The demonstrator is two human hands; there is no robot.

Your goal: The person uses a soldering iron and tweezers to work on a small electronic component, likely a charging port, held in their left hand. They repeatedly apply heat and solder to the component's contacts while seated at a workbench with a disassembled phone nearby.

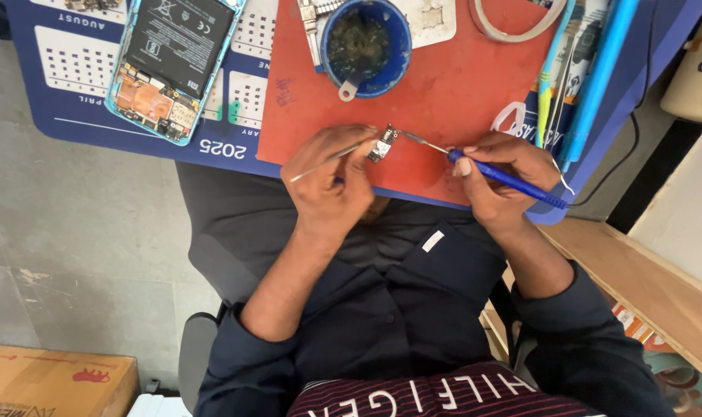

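Opened phone [171, 66] sits far left on the desk [73, 116]. Left hand [328, 181] pinches tweezers [326, 158] on a small circuit board [384, 144] over the red mat [459, 85]; right hand [499, 179] grips a blue-handled tool [509, 179], tip touching that board.

Both forearms reach forward, sleeves pushed up to the elbows. The left hand [329, 176] is curled, fingertips pinched together. The right hand [499, 176] is curled in a pen-like grip, thumb pressed forward, close beside the left.

A brown cardboard box [53, 382] is being seen bottom left; a small white label [433, 240] on the dark shirt.
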